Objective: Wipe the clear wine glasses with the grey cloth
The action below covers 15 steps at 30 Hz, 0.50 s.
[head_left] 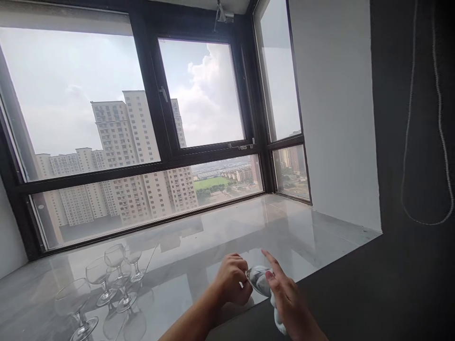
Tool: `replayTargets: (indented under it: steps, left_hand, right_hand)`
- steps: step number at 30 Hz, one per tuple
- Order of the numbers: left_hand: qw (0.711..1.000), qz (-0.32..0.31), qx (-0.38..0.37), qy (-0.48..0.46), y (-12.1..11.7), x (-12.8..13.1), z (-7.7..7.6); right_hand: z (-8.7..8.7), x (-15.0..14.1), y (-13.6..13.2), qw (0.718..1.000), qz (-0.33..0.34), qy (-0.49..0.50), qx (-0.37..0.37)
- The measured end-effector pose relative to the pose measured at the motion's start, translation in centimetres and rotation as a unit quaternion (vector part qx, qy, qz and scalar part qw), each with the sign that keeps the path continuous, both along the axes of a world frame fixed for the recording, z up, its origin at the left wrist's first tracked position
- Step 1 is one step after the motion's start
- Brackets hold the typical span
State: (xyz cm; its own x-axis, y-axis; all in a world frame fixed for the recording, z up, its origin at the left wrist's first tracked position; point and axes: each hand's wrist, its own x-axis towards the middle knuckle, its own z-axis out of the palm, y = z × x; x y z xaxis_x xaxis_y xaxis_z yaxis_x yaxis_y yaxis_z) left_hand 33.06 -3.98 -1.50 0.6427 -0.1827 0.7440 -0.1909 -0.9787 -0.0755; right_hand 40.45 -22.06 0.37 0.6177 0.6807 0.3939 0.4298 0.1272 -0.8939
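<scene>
Near the front edge of the sill, my left hand (232, 279) is closed around a clear stemmed glass (253, 278), which lies tilted with its bowl toward my right hand. A white cloth (263, 282) is bunched at the bowl, and its tail hangs down over the sill's edge. My right hand (289, 298) is at the cloth, index finger stretched out and thumb against the bowl side. Its other fingers are partly hidden. To the left, several clear stemmed glasses (122, 286) stand upright in a group, apart from both hands.
The glossy tiled window sill (220, 232) runs beneath dark-framed windows (165, 161). A white side wall (337, 118) closes it on the right. A beaded blind cord (442, 132) hangs on the dark wall at far right.
</scene>
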Motion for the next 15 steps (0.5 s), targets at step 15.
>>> replayTargets:
  steps: [15]
  left_hand:
    - [0.998, 0.017, -0.056, -0.02, 0.08, -0.38, 0.31]
  right_hand:
    - [0.0, 0.05, 0.21, 0.991, -0.045, 0.048, 0.113]
